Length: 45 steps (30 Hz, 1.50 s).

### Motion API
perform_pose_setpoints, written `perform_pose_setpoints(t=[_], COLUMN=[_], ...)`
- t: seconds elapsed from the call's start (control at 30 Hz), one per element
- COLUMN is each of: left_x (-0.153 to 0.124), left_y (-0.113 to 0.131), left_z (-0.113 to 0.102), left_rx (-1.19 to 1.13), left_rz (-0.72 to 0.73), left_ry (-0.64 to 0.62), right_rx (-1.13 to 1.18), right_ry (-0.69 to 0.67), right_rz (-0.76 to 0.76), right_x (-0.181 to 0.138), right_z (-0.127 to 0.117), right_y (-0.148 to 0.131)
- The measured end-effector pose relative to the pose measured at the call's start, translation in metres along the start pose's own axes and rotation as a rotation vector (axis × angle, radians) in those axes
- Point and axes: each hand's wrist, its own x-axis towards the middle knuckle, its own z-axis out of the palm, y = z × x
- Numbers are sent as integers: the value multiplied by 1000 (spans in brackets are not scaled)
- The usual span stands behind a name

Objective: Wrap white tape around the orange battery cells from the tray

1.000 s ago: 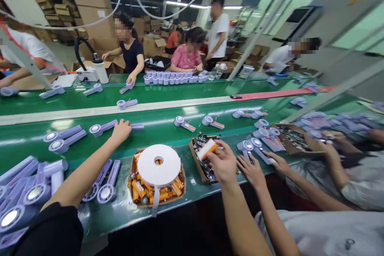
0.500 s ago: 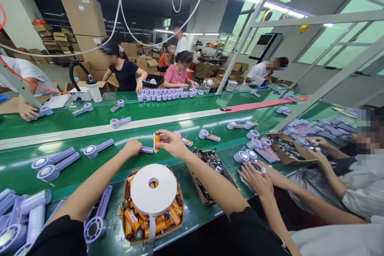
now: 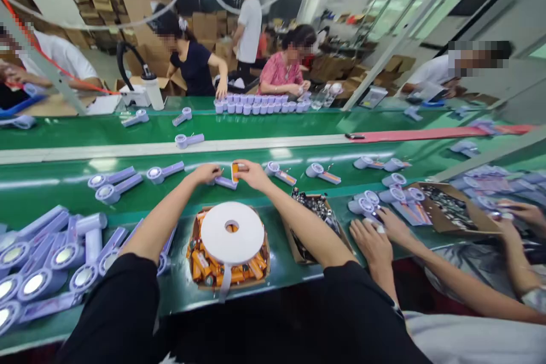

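1. Beyond the right hand [image 3: 252, 174], green belt [image 3: 239, 153] is lying open up to the white divider [image 3: 273, 143].
2. Just right of that hand, a purple fan [image 3: 281, 174] is blocking low sideways passage.
3. Tape roll [image 3: 215, 233] is covering much of the battery box [image 3: 267, 261] from above.
4. Bare worktop [image 3: 278, 250] is separating that box from the parts box [image 3: 295, 251].
5. Heaped fans [image 3: 40, 283] are crowding the left.

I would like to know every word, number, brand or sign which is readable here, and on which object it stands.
No text is readable.
Orange cylinders: any print is too small and blurred.
Orange piece in the right hand: no lettering can be made out.
White roll: no lettering shows.
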Motion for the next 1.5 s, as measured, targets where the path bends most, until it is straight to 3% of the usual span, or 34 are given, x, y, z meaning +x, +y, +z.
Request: perform_pose_setpoints(t=[0.17, 0.33, 0.83, 1.23, 1.37, 1.43, 1.5], left_x=[11, 18, 20, 18, -11, -50, -102], left_y=[-6, 1, 33, 57, 77, 85, 92], left_z=[23, 24, 20, 13, -1, -2, 4], left_rx=[-124, -151, -127, -190, -197, -191, -188], left_rz=[-39, -71, -153, -165, -101, -36, 94], left_ry=[103, 122, 96, 125, 268, 345, 341], right_rx=[-161, -369, -1123, -1314, -1324, -1318, -1300], right_ry=[-41, -84, -300, -516, -504, -482, -457], right_rz=[31, -1, 62, 109, 69, 29, -17], right_x=[13, 14, 1, 10, 7, 2, -4], right_z=[5, 7, 6, 26, 19, 15, 13], right_y=[30, 34, 11, -7, -14, -18, -23])
